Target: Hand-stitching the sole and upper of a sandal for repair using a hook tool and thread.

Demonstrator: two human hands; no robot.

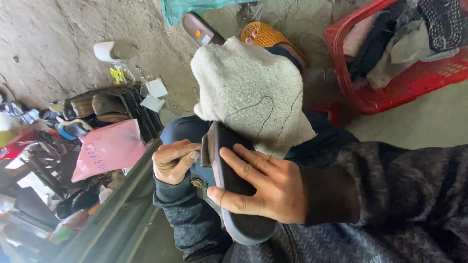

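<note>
1. Right hand (263,187): fingers (243,163) spread flat over the dark sole of the fleece-lined boot (248,112), thumb beneath, grasping it.
2. Left hand (171,161): just left of the boot's sole edge, fingers clenched in a pinch; a dark thread (265,114) runs across the boot's pale fleece.
3. Boot: held over the person's lap, sole toward the camera.
4. Pink bag (109,148): left of the boot, among shoes.
5. Red basket (390,83): beyond the boot to the right, holding clothes.
6. Orange slipper (263,34): on the floor just behind the boot.
</note>
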